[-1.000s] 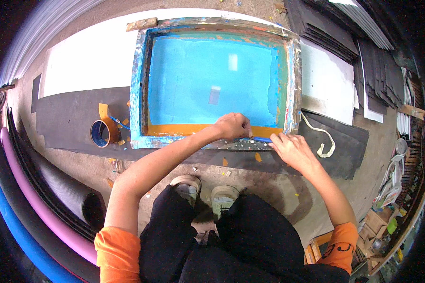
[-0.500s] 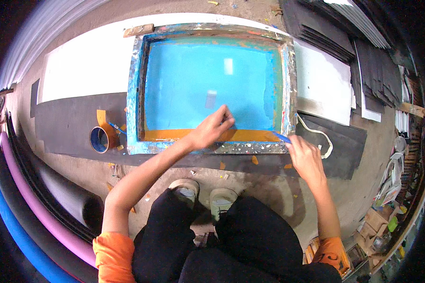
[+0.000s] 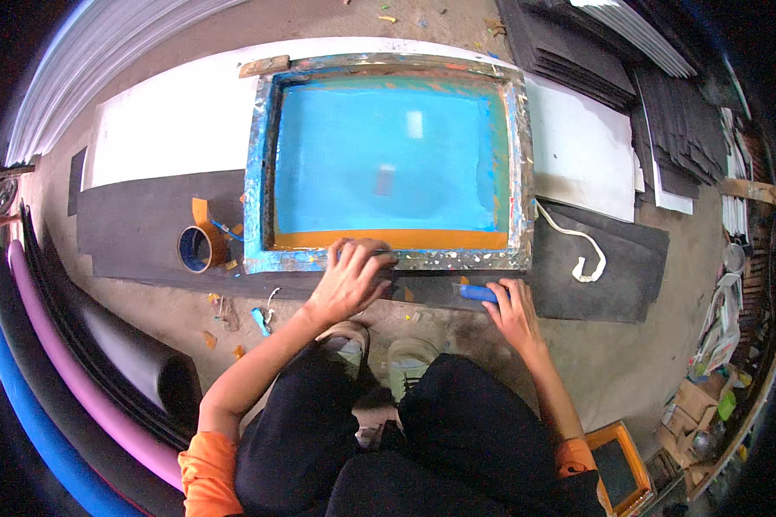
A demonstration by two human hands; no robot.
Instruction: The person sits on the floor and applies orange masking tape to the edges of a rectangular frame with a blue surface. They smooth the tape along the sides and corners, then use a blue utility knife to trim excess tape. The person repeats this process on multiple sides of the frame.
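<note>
A screen printing frame [image 3: 519, 172] with a paint-spattered wooden rim lies in front of me. Blue covers most of its mesh [image 3: 353, 164], with an orange strip along the near side. My left hand [image 3: 353, 274] curls its fingers over the near rim, gripping it. Just off the near right part of the rim, my right hand [image 3: 515, 312] holds a blue-handled tool [image 3: 483, 293]. The tool's left end looks pale and see-through; its exact kind is unclear.
Left of the frame stands a cup [image 3: 195, 250] with blue inside. Dark sheets [image 3: 164, 215] and a white sheet [image 3: 172, 129] lie underneath. A white cord [image 3: 578, 233] curls at right. Rolled material [image 3: 103, 345] lies at lower left, stacked sheets [image 3: 578, 56] at far right.
My left hand has come down from over the mesh to the near rim. My right hand has moved left and nearer to me, drawing the blue-handled tool off the frame.
</note>
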